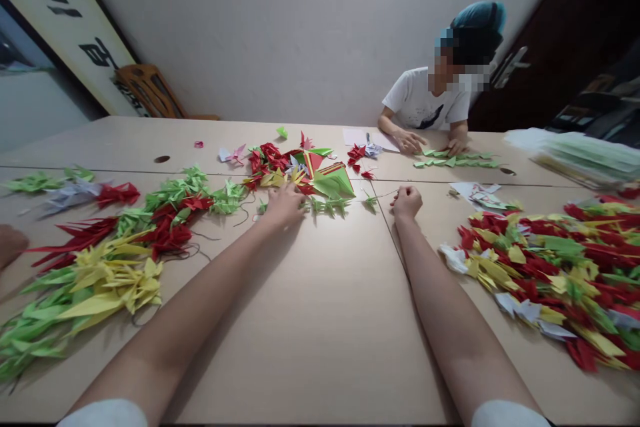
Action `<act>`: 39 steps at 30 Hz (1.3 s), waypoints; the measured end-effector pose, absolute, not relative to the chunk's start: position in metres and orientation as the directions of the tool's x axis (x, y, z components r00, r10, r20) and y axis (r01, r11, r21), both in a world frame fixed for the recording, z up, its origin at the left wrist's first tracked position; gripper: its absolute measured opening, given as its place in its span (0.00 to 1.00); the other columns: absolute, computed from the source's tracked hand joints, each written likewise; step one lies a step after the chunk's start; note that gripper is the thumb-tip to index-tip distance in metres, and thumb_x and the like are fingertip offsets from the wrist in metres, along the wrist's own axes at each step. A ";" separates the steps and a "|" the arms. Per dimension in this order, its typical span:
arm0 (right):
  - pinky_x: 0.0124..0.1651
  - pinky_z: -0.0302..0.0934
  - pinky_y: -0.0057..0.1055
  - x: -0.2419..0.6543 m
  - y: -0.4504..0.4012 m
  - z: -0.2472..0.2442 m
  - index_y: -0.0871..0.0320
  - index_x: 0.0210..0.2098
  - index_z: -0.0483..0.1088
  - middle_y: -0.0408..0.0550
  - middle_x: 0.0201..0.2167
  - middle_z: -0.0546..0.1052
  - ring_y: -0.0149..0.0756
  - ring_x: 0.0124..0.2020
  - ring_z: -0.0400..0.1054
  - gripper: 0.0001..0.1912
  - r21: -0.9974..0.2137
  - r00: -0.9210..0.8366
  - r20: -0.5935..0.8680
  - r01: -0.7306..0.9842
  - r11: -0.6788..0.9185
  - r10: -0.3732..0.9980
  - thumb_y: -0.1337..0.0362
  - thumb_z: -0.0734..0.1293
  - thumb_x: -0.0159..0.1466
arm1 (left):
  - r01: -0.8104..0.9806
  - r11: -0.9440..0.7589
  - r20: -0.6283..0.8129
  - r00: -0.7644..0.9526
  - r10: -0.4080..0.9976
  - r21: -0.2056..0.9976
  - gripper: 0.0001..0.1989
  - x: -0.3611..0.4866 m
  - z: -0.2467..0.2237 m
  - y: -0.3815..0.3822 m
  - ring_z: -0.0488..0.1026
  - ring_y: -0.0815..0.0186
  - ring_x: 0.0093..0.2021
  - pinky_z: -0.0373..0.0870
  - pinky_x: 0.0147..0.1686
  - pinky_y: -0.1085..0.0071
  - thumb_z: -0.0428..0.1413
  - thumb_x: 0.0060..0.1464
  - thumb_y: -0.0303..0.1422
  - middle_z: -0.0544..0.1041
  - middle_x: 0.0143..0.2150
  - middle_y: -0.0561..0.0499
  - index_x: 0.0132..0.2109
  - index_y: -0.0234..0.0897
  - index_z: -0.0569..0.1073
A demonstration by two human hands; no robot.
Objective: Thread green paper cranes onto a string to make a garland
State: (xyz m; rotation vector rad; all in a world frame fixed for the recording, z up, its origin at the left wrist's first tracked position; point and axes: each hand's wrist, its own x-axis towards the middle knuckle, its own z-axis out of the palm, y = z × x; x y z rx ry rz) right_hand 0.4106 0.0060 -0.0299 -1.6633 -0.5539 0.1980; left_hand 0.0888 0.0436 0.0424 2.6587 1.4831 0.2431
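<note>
A short string of green paper cranes (pixel 330 207) lies on the tabletop (pixel 320 347) between the hands. The right hand (pixel 407 203) is curled shut, pinching the thin thread (pixel 383 195) that runs from the string's right end. The left hand (pixel 285 205) is partly open, fingers spread and holding nothing visible, just beside the string's left end, against a heap of red and green cranes (pixel 270 163).
</note>
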 end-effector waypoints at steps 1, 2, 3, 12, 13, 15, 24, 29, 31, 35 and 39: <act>0.14 0.51 0.22 0.410 0.006 -0.030 0.57 0.24 0.60 0.37 0.18 0.65 0.26 0.13 0.61 0.10 -0.966 0.867 0.185 0.247 -0.077 0.463 0.65 0.59 0.62 | 0.853 -0.508 0.078 0.502 0.861 0.118 0.10 0.087 0.044 0.045 0.62 0.49 0.58 0.57 0.56 0.48 0.55 0.52 0.33 0.70 0.54 0.42 0.41 0.41 0.79; 0.14 0.51 0.22 0.410 0.006 -0.030 0.57 0.24 0.60 0.37 0.18 0.64 0.26 0.13 0.61 0.10 -0.965 0.865 0.186 0.251 -0.080 0.467 0.64 0.59 0.62 | 0.867 -0.489 0.057 0.486 0.872 0.099 0.09 0.083 0.046 0.046 0.63 0.49 0.57 0.58 0.55 0.49 0.56 0.50 0.30 0.71 0.52 0.42 0.38 0.40 0.79; 0.14 0.51 0.22 0.410 0.006 -0.030 0.57 0.24 0.61 0.37 0.18 0.64 0.26 0.13 0.61 0.10 -0.963 0.860 0.188 0.256 -0.083 0.475 0.64 0.59 0.62 | 0.875 -0.475 0.021 0.475 0.880 0.095 0.09 0.078 0.049 0.048 0.64 0.49 0.57 0.58 0.55 0.50 0.57 0.49 0.28 0.72 0.51 0.42 0.37 0.40 0.80; 0.13 0.50 0.22 0.405 0.002 -0.029 0.57 0.25 0.61 0.37 0.18 0.65 0.26 0.13 0.60 0.09 -0.971 0.846 0.167 0.231 -0.065 0.507 0.63 0.59 0.61 | 0.798 -0.566 0.050 0.569 0.821 0.207 0.20 0.108 0.055 0.044 0.60 0.49 0.60 0.57 0.57 0.50 0.53 0.56 0.43 0.66 0.59 0.43 0.54 0.44 0.73; 0.12 0.50 0.22 0.405 0.002 -0.028 0.57 0.25 0.61 0.37 0.18 0.65 0.26 0.13 0.60 0.09 -0.972 0.845 0.165 0.228 -0.063 0.508 0.64 0.59 0.61 | 0.809 -0.558 0.035 0.562 0.826 0.187 0.18 0.114 0.052 0.043 0.61 0.49 0.59 0.57 0.57 0.49 0.52 0.57 0.43 0.67 0.58 0.42 0.51 0.42 0.75; 0.12 0.50 0.22 0.405 0.001 -0.028 0.57 0.25 0.61 0.36 0.18 0.65 0.26 0.13 0.60 0.09 -0.972 0.845 0.162 0.225 -0.064 0.509 0.64 0.59 0.61 | 0.839 -0.531 0.011 0.534 0.846 0.116 0.13 0.116 0.049 0.042 0.63 0.49 0.57 0.57 0.56 0.48 0.54 0.56 0.39 0.69 0.54 0.40 0.43 0.38 0.78; 0.13 0.51 0.21 0.407 0.001 -0.033 0.57 0.25 0.62 0.36 0.17 0.65 0.25 0.13 0.60 0.09 -0.961 0.829 0.201 0.269 -0.057 0.523 0.63 0.60 0.61 | 0.803 -0.531 0.099 0.526 0.845 0.271 0.19 0.126 0.055 0.041 0.64 0.53 0.57 0.60 0.56 0.55 0.56 0.54 0.45 0.69 0.55 0.43 0.50 0.42 0.75; 0.12 0.51 0.21 0.404 -0.002 -0.030 0.57 0.24 0.61 0.36 0.17 0.65 0.26 0.13 0.60 0.09 -0.969 0.828 0.186 0.245 -0.043 0.530 0.64 0.60 0.61 | 0.827 -0.514 0.033 0.521 0.853 0.228 0.13 0.152 0.041 0.030 0.64 0.53 0.56 0.58 0.57 0.53 0.56 0.55 0.39 0.70 0.52 0.42 0.44 0.40 0.77; 0.11 0.51 0.21 0.403 -0.001 -0.029 0.57 0.24 0.61 0.36 0.17 0.65 0.26 0.13 0.60 0.09 -0.968 0.825 0.185 0.246 -0.044 0.534 0.64 0.60 0.61 | 0.877 -0.448 0.001 0.455 0.891 0.172 0.09 0.144 0.042 0.031 0.65 0.51 0.56 0.58 0.56 0.52 0.57 0.52 0.33 0.70 0.51 0.41 0.40 0.38 0.78; 0.11 0.51 0.21 0.404 0.001 -0.030 0.57 0.24 0.61 0.36 0.17 0.65 0.25 0.13 0.59 0.09 -0.966 0.814 0.190 0.256 -0.045 0.548 0.63 0.60 0.61 | 0.862 -0.452 -0.006 0.466 0.885 0.229 0.16 0.133 0.050 0.034 0.62 0.49 0.58 0.58 0.57 0.51 0.59 0.51 0.39 0.69 0.54 0.42 0.47 0.41 0.75; 0.11 0.51 0.20 0.405 0.002 -0.032 0.57 0.25 0.61 0.37 0.18 0.66 0.26 0.13 0.59 0.09 -0.966 0.815 0.187 0.255 -0.050 0.548 0.62 0.60 0.61 | 0.788 -0.547 0.071 0.551 0.831 0.283 0.23 0.161 0.048 0.032 0.60 0.51 0.60 0.58 0.58 0.51 0.52 0.57 0.49 0.66 0.57 0.42 0.54 0.43 0.71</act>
